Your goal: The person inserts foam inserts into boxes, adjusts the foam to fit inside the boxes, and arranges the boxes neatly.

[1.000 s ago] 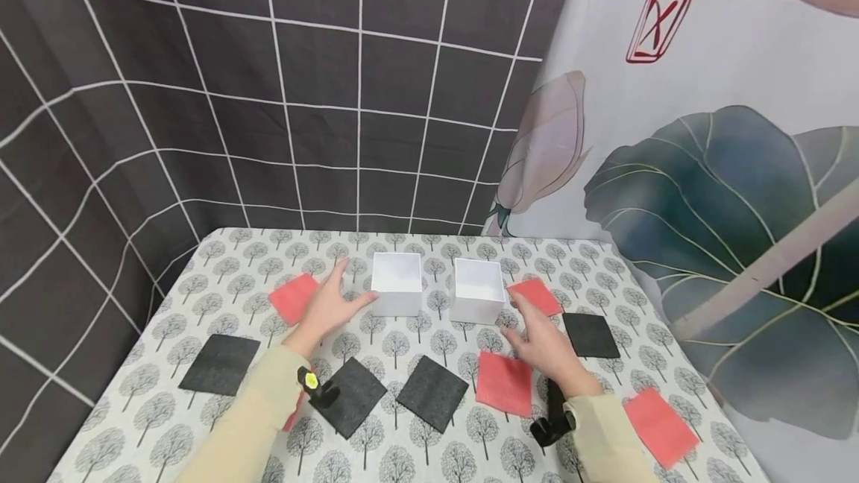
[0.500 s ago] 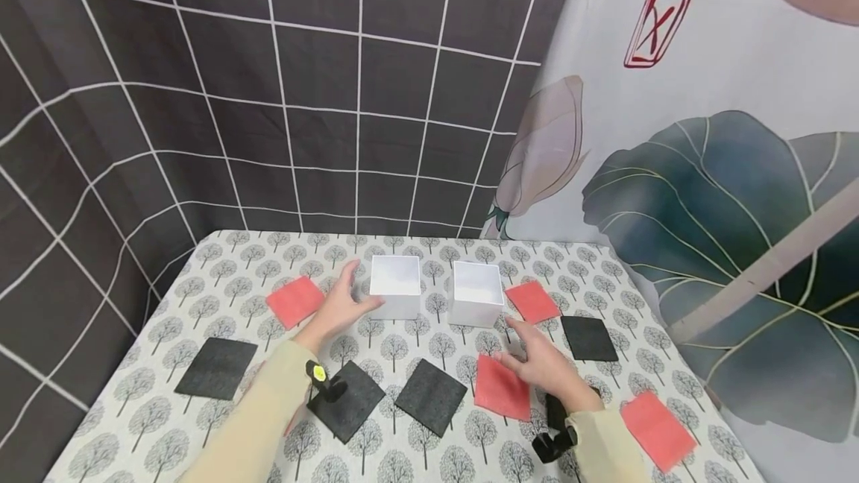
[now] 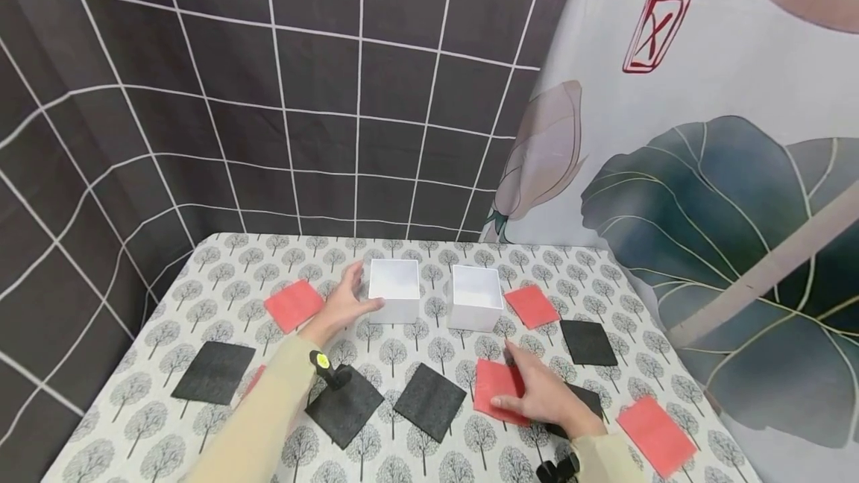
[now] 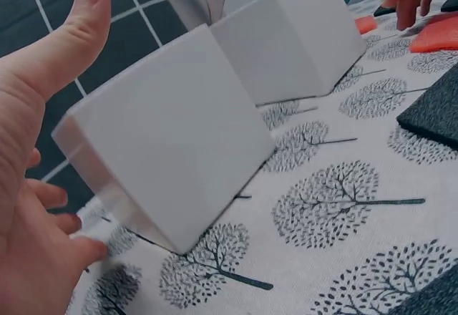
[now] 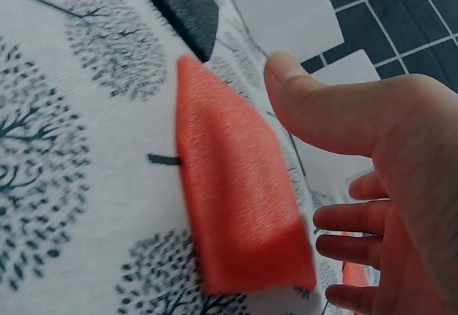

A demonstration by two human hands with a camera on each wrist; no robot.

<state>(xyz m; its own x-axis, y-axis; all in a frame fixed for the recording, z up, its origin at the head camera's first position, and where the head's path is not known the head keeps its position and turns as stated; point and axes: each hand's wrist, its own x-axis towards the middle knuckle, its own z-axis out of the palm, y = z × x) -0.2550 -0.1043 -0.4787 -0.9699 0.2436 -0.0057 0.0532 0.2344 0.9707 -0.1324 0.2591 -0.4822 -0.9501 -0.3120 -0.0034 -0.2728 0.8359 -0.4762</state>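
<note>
Two white open-topped square boxes stand side by side, the left box and the right box. My left hand is beside the left box, thumb and fingers spread around its near left corner. In the left wrist view a gap shows between the fingers and that box; nothing is held. Over a red square cloth-like piece hovers my right hand, thumb apart from the loosely bent fingers. The right wrist view shows this red piece lying beside the hand, not gripped.
Black squares lie around, among them a left one, two front ones and a right one. More red squares lie at the left, behind right and far right. A gridded dark curtain hangs behind.
My right hand has moved away from beside the right box, toward me and over the red square. The left hand has come slightly closer to the left box.
</note>
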